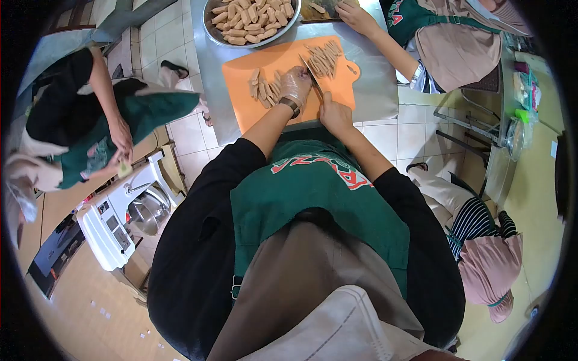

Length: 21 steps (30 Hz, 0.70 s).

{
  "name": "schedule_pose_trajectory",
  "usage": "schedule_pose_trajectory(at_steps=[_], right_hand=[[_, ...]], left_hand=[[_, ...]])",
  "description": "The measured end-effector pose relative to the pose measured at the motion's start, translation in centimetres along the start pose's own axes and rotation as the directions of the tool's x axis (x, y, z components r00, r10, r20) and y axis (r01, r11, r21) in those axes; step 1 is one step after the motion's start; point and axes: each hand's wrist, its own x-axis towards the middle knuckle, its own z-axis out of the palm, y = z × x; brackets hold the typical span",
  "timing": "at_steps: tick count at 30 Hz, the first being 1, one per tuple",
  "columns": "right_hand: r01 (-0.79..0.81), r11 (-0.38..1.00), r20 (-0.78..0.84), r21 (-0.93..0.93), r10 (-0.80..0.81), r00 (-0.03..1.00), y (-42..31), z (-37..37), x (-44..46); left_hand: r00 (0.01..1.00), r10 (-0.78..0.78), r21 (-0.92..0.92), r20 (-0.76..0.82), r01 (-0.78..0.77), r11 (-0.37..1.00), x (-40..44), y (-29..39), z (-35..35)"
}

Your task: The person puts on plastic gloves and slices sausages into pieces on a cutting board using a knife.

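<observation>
My right hand (pixel 336 115) is closed round the handle of a knife (pixel 314 77), whose blade points away from me over an orange cutting board (pixel 238 69). Beside the blade, my left hand (pixel 295 86) is in a clear plastic glove with a dark watch at the wrist. Its fingers are bent together at the board; what they pinch is hidden. Left of this hand lie light-brown finger-shaped pieces (pixel 264 90). A pile of thinner light-brown strips (pixel 325 58) rests on the board right of the knife.
A metal bowl (pixel 208 25) heaped with light-brown pieces stands behind the board on the steel table (pixel 211 78). A co-worker's hand (pixel 356 17) is at another board (pixel 307 13). Another person (pixel 90 114) stands left, near a white mixer (pixel 108 228). Someone else (pixel 481 246) is at right.
</observation>
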Motion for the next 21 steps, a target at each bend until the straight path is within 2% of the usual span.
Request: schedule_pose_trajectory(at_steps=[2,4,8,11,13,14,15,16,17,18,19,20,21], right_hand=[[-0.022,1.000,0.007,-0.004,0.022,1.000,-0.1,-0.2,-0.9],[-0.038,0.999,0.009,-0.007,0.038,0.999,0.4,0.0,-2.0],[-0.023,0.996,0.042,-0.086,0.027,0.999,2.6,-0.2,-3.3],[0.012,0.994,0.023,-0.113,-0.010,1.000,2.6,-1.7,-1.8],[0.037,0.994,0.021,-0.104,-0.035,0.999,2.2,-2.1,-1.3],[0.017,0.997,0.007,-0.077,-0.016,1.000,2.0,-2.2,-1.5],[-0.004,0.999,-0.006,-0.049,0.004,1.000,1.7,-2.2,-1.8],[-0.003,0.999,-0.007,-0.048,0.002,1.000,1.6,-2.2,-2.2],[0.017,0.999,0.015,-0.043,-0.016,1.000,1.3,-2.2,-2.8],[0.036,0.999,0.039,-0.038,-0.035,0.999,1.1,-2.1,-3.2],[0.039,0.999,0.041,-0.037,-0.038,0.998,1.2,-1.8,-3.5],[0.047,0.998,0.058,-0.030,-0.045,0.997,1.2,-1.4,-3.7],[0.056,0.998,0.075,-0.022,-0.054,0.996,1.3,-1.0,-3.7]], left_hand=[[1.000,-0.018,0.008,0.020,0.018,1.000,-0.2,0.8,-0.4],[0.996,-0.048,-0.104,-0.075,0.040,0.994,-0.1,0.3,0.2],[0.997,-0.019,-0.043,-0.071,0.016,0.999,-0.1,0.5,-0.1],[0.997,-0.072,-0.080,0.002,0.072,0.994,-0.2,1.7,-1.1],[0.961,-0.206,-0.324,0.186,0.258,0.910,-0.3,3.1,-2.8],[0.962,-0.205,-0.324,0.183,0.255,0.911,0.0,3.6,-4.0],[0.994,-0.073,-0.170,0.081,0.086,0.982,0.4,3.7,-5.3],[0.997,0.076,0.006,0.004,-0.076,0.997,0.6,3.8,-6.7],[0.997,0.077,0.009,0.004,-0.077,0.997,0.9,4.0,-8.3],[0.953,0.297,0.274,0.059,-0.302,0.913,0.9,4.2,-10.0],[0.863,0.477,0.499,0.167,-0.491,0.714,0.9,4.4,-11.3],[0.839,0.428,0.512,0.336,-0.544,0.665,1.3,4.5,-12.1],[0.842,0.426,0.516,0.332,-0.540,0.665,1.1,4.3,-12.1]])
